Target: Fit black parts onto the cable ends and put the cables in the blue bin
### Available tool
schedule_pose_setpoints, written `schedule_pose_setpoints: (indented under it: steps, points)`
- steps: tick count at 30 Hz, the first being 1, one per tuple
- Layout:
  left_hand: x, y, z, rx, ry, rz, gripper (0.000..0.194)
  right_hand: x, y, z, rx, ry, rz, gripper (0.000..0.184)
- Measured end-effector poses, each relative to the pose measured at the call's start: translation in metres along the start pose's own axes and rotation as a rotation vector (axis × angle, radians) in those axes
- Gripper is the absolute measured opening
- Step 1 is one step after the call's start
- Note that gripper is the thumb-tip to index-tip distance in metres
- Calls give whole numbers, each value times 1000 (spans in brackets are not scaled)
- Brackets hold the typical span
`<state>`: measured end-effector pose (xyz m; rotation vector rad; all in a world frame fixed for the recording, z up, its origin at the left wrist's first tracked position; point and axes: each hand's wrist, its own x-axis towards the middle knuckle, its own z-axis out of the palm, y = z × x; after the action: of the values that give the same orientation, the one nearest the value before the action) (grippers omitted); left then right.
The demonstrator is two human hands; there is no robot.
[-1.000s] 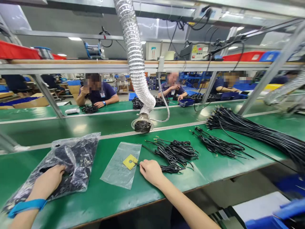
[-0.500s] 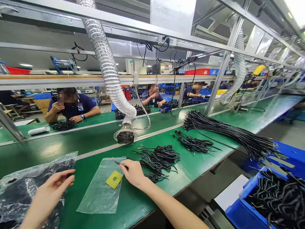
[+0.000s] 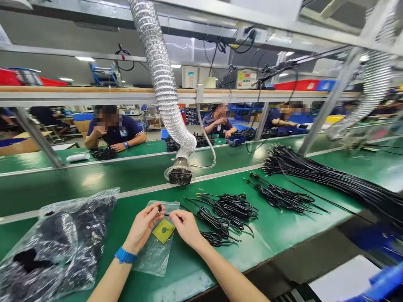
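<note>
My left hand (image 3: 143,226), with a blue wristband, pinches a small black part at its fingertips above a clear plastic sheet (image 3: 155,247). My right hand (image 3: 185,227) pinches the end of a thin black cable (image 3: 217,238) that leads to a pile of coiled black cables (image 3: 229,209). The two hands almost meet over a yellow square pad with a hole (image 3: 163,230) lying on the sheet.
A plastic bag of black parts (image 3: 53,243) lies at the left on the green bench (image 3: 283,230). More cable bundles (image 3: 280,195) and a long cable bunch (image 3: 330,176) lie at the right. A silver duct with a fan intake (image 3: 179,174) hangs ahead. Other people sit across the conveyor.
My left hand left the bag and came over to the plastic sheet with a small black part. My right hand lifted the cable end to meet it. The view swung back left.
</note>
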<state>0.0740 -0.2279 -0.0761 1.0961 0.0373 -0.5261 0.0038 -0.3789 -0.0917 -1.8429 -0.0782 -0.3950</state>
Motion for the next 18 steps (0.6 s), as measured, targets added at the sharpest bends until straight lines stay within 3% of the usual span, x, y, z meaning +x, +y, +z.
schedule_pose_setpoints:
  steps: [6,18]
  points:
    - [-5,-2,3,-100,-62,-25,51,3,-2,-2,66,-64,88,50]
    - [-11,1,-2,-58,-129,37,46,7,-1,0,84,-71,264,65]
